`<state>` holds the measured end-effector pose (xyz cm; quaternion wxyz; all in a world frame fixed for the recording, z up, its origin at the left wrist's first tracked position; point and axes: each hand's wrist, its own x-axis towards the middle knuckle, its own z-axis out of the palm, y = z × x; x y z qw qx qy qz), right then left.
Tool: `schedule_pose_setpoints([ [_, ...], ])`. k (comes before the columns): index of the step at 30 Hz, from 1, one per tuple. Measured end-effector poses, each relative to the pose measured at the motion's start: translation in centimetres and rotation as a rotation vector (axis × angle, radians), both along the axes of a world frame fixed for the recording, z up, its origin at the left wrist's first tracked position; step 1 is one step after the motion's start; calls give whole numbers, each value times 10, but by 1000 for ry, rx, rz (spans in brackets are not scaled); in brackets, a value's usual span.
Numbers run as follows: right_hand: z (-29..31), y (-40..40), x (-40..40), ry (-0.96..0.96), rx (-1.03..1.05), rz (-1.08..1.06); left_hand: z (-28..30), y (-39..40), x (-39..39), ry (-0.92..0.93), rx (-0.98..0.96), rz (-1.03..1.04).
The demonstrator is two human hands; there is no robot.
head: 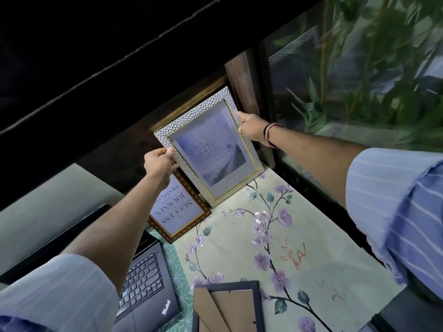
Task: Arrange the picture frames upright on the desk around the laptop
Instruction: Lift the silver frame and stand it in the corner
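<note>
A person in a blue striped shirt steadies a silver hammered-texture picture frame with a gilt inner rim at the far edge of the desk — the left hand pinching its left side between thumb and fingers, the right hand closed on its upper right edge. The frame's bottom edge sits on the pale floral desk covering near the far right corner, and it tilts back towards the dark wooden panel behind; the two-sided grip looks meant to square it and keep it from sliding while it settles upright. Just beside it to the left, partly behind the left forearm, a dark patterned frame with a printed quotation stands leaning, its text upside down from this view. An open black laptop occupies the near left of the desk. At the near edge a dark-rimmed frame lies face down, cardboard backing up — apparently yet to be stood.
</note>
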<state>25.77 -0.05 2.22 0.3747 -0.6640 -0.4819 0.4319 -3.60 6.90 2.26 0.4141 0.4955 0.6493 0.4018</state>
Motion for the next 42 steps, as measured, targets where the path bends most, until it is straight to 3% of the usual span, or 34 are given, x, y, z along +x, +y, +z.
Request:
schedule_pose_setpoints([
  [7,2,3,-7,31,-25,9,1,-6,3,77,16,61],
  [14,4,-7,-18,-113,-41,25,8,-19,3,81,6,32],
  [18,-12,-37,-55,-220,57,-120,6,-44,-18,156,30,107],
  [21,-38,-70,-92,-183,43,-62,-10,-76,-41,196,1,124],
  [25,-62,-106,-144,-233,-60,73,-21,-136,-73,101,-133,137],
  [29,-48,-129,-189,-155,-81,98,-23,-186,-104,-42,-200,162],
  [37,-27,-91,-222,-202,-42,138,-32,-182,-137,-159,-230,112],
  [42,-50,-91,-259,-248,-78,235,-48,-223,-163,-275,-275,130],
])
